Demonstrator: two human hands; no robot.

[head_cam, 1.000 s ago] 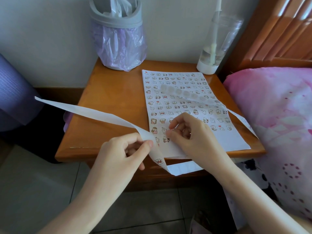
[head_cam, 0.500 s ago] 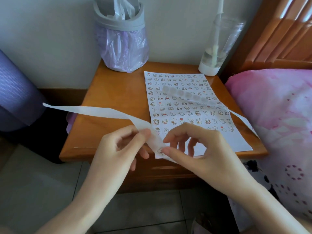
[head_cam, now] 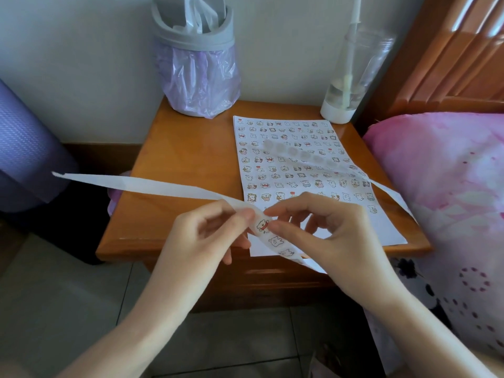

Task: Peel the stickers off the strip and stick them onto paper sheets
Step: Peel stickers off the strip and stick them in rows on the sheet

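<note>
Thumb and forefinger of the left hand (head_cam: pixel 203 237) pinch the strip (head_cam: pixel 152 186), the right hand (head_cam: pixel 330 241) just beside it pinches a sticker (head_cam: pixel 262 225) on that strip, and the sheet (head_cam: pixel 377 230) lies beyond both hands.

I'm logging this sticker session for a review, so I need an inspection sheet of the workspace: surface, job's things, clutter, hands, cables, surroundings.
Surface: wooden bedside table, with the sheet lying on it.
Job's things: paper sheet lies flat, mostly filled with sticker rows; long white strip is held in the air, with a few stickers on it near the hands.
Clutter: grey bin with purple liner at the back; clear bottle back right.
Hands: left hand pinches the strip; right hand pinches a sticker on it.
Cables: nothing seen.
Surroundings: pink bedding right, purple roll left, tiled floor below.
</note>
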